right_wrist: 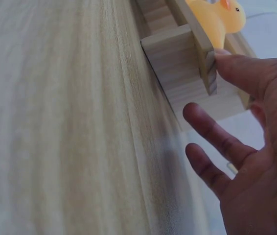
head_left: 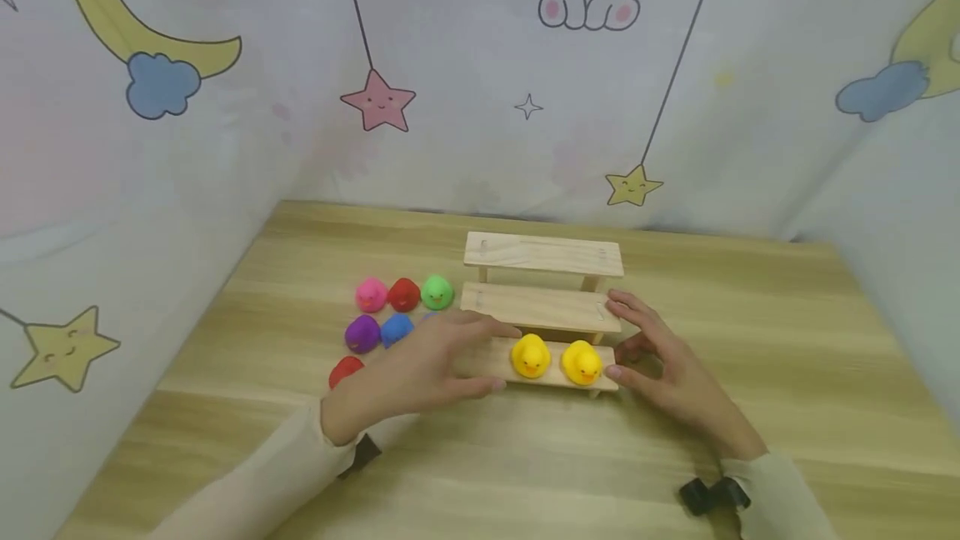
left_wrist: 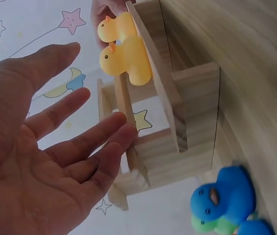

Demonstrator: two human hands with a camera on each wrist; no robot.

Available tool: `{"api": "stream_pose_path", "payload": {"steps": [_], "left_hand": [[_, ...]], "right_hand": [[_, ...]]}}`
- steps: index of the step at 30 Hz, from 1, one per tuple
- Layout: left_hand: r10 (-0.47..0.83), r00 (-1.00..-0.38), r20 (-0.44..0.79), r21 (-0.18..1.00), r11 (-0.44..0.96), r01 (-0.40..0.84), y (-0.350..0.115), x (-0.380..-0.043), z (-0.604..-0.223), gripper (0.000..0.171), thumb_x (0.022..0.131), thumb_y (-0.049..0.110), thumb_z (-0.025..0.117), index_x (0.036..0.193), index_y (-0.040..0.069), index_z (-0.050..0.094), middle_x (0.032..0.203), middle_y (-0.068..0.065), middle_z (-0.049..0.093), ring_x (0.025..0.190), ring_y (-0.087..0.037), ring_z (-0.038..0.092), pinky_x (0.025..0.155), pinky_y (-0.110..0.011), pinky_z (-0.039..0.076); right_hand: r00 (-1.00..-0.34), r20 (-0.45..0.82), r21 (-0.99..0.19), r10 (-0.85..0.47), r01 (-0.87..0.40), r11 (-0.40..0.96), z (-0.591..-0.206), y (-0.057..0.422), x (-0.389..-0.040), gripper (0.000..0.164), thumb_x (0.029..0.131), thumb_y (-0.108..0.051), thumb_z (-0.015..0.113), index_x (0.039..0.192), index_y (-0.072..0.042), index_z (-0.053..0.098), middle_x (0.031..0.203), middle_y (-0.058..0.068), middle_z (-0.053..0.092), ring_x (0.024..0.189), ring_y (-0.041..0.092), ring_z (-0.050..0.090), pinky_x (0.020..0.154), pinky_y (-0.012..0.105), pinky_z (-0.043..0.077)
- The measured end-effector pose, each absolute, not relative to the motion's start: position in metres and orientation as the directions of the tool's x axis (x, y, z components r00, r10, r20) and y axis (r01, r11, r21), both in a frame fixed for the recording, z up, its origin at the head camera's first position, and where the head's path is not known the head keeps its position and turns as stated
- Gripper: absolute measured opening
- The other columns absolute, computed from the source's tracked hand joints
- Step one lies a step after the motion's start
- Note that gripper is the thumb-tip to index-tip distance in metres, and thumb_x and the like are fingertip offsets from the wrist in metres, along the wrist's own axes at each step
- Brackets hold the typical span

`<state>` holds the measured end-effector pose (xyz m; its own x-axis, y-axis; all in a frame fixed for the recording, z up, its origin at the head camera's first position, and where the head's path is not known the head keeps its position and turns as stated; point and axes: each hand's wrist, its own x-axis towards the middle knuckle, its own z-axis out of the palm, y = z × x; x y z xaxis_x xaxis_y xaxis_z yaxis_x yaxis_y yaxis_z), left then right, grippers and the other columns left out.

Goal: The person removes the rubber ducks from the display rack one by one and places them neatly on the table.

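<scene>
Two yellow rubber ducks, one near the middle (head_left: 531,357) and one near the right end (head_left: 582,363), sit on the lowest step of a three-step wooden stand (head_left: 540,308). My left hand (head_left: 427,365) hovers at the left part of that step, fingers spread and palm bare in the left wrist view. Over at the right end, my right hand (head_left: 671,361) has its thumb (right_wrist: 243,71) against the step's edge, beside the nearer yellow duck (right_wrist: 219,22). Its other fingers extend loosely, and neither hand grips a duck.
Left of the stand, more rubber ducks stand on the wooden table (head_left: 750,332): pink (head_left: 371,296), red (head_left: 404,295), green (head_left: 437,293), purple (head_left: 362,333) and blue (head_left: 396,329). A nearer red duck (head_left: 346,371) is partly covered by my left hand. Printed fabric (head_left: 480,157) hangs behind.
</scene>
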<state>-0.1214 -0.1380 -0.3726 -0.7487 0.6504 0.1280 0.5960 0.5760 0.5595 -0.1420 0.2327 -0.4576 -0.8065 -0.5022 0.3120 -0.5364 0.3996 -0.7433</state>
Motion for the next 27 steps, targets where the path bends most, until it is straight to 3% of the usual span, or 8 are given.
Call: {"api": "stream_pose_path", "payload": {"steps": [5,11,21,27], "left_hand": [[0.683,-0.726,0.083,0.582,0.558,0.591,-0.121,-0.126,-0.380,0.052,0.098,0.034,0.080,0.145,0.019,0.066,0.141,0.003,0.073,0.130,-0.023,0.069,0.111,-0.043,0.058],[0.656,-0.751,0.070,0.571,0.591,0.570,-0.115,-0.127,-0.381,0.049,0.098,0.037,0.080,0.143,0.021,0.067,0.138,0.001,0.075,0.127,-0.023,0.072,0.108,-0.044,0.060],[0.658,-0.744,0.118,0.573,0.567,0.592,-0.114,-0.128,-0.389,0.050,0.099,0.037,0.079,0.145,0.021,0.067,0.137,0.000,0.076,0.113,-0.017,0.075,0.102,-0.039,0.062],[0.693,-0.708,0.136,0.581,0.523,0.624,-0.108,-0.133,-0.394,0.047,0.101,0.034,0.077,0.145,0.020,0.068,0.140,0.002,0.075,0.128,-0.018,0.073,0.108,-0.038,0.060]], "right_hand": [[-0.816,0.311,-0.743,-0.487,-0.529,0.410,-0.462,0.240,-0.135,0.088,0.090,0.002,0.083,0.166,-0.011,0.039,0.177,0.009,0.030,0.097,0.010,0.072,0.093,0.020,0.059],[-0.808,0.316,-0.755,-0.497,-0.531,0.384,-0.460,0.237,-0.141,0.087,0.091,0.001,0.083,0.165,-0.012,0.040,0.177,0.007,0.031,0.097,0.010,0.073,0.093,0.020,0.059],[-0.787,0.340,-0.759,-0.515,-0.553,0.344,-0.461,0.231,-0.145,0.086,0.090,0.006,0.081,0.165,-0.008,0.039,0.177,0.011,0.029,0.097,0.012,0.071,0.092,0.024,0.060],[-0.801,0.329,-0.757,-0.501,-0.540,0.367,-0.460,0.234,-0.144,0.087,0.091,0.005,0.081,0.165,-0.010,0.039,0.177,0.010,0.029,0.097,0.011,0.071,0.092,0.021,0.060]]}}
